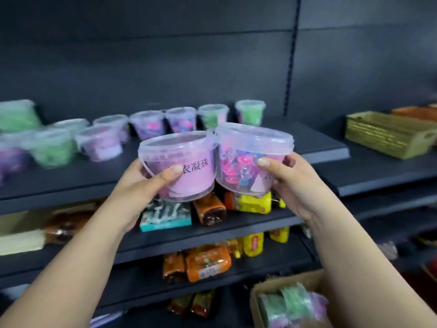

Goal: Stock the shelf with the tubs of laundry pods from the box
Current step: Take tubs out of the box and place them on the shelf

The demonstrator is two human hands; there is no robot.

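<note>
One wide-angle camera at the person's head faces forward and somewhat down at a dark shelf (307, 147), close enough that both forearms (78, 268) enter from the bottom corners and the left hand (142, 183) and right hand (293, 185) meet near mid-frame. The shelf crosses at mid-height with lower tiers (212, 233) beneath, and a cardboard box (254, 304) cuts into the bottom right corner. The outer edges look bent and smeared, probably from the lens, so detail far left is poor.

Smeared, cropped, covered
The far-left shelf tubs (53, 147) blur into colour; the cardboard box (286, 280) runs off the bottom edge; the left hand (142, 183) covers lettering on the pink tub (189, 185), the right hand (295, 183) on the clear tub (238, 162)
</note>
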